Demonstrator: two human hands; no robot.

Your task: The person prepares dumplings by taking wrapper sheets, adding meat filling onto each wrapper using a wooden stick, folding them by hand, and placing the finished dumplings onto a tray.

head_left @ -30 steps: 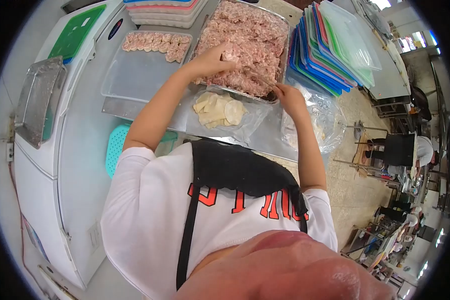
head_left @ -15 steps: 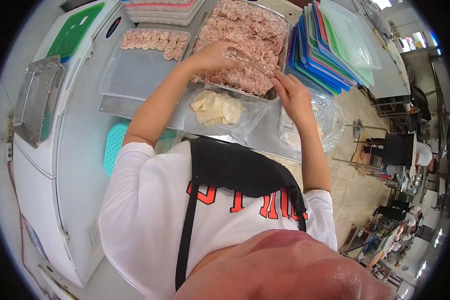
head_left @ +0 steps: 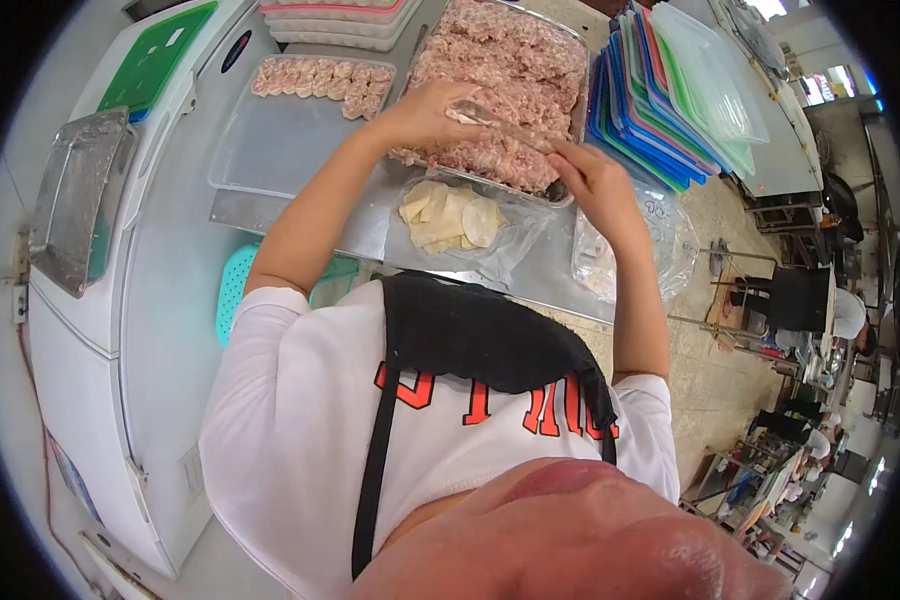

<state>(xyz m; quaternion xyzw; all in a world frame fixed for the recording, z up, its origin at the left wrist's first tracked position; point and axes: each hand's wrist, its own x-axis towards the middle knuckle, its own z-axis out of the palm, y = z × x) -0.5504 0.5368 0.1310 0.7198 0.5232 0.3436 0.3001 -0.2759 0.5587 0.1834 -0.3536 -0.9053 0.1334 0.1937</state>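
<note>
Above a metal tray [head_left: 580,108] heaped with raw minced meat [head_left: 515,55], my left hand [head_left: 428,115] is curled around a pale dumpling wrapper [head_left: 458,113], mostly hidden by the fingers. My right hand [head_left: 595,185] grips the end of a flat metal spatula [head_left: 515,130], whose far end reaches to the wrapper. Round dough wrappers [head_left: 450,215] lie piled on a plastic bag in front of the tray. To the left, a translucent tray [head_left: 270,150] carries filled dumplings [head_left: 320,80] in rows along its far side.
Coloured plastic lids [head_left: 650,100] are stacked at the right, with a clear bag [head_left: 635,245] nearer me. Stacked trays [head_left: 340,22] stand at the back left. A white freezer [head_left: 185,250] holds a metal pan [head_left: 80,200]. A teal basket [head_left: 232,290] sits below the table edge.
The whole view has shifted slightly, so the table's contents appear a little further right. My hands stay over the meat, with the spatula still at the wrapper.
</note>
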